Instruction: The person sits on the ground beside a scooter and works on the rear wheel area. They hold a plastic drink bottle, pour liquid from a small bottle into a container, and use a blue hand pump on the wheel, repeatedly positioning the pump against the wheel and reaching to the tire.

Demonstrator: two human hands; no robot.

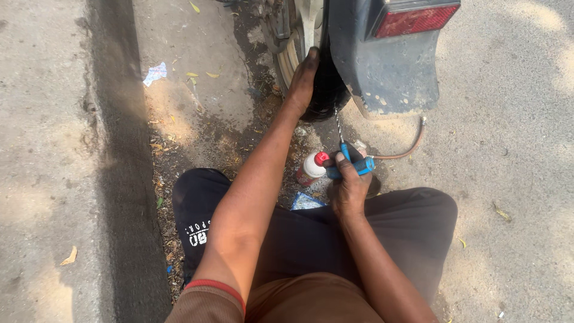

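Tyre (pixel 326 90) of the vehicle stands upright at the top of the view, black and narrow, half hidden behind a grey mudguard (pixel 388 72) with a red reflector (pixel 412 19). The left hand (pixel 303 78) lies flat against the tread on its near left side, fingers spread upward, a pressing palm rather than a closed grip.

Below it, the right hand (pixel 348 185) is wrapped tight around the blue T-handle tool (pixel 351 164), the crossbar lying roughly left to right in the fist. From that handle a thin twisted metal shaft (pixel 338 125) runs up and slightly left, its long axis pointing toward the underside of the tread, where its tip seems to meet the rubber just right of the left wrist. So the tyre lies directly ahead of and above the right grip, and this hand is the one lined up with it.

Just beside the right hand, to its left, a small white bottle with a red cap (pixel 311 166) rests on the ground. A thin hose (pixel 409 146) curves away on the pavement to the right.
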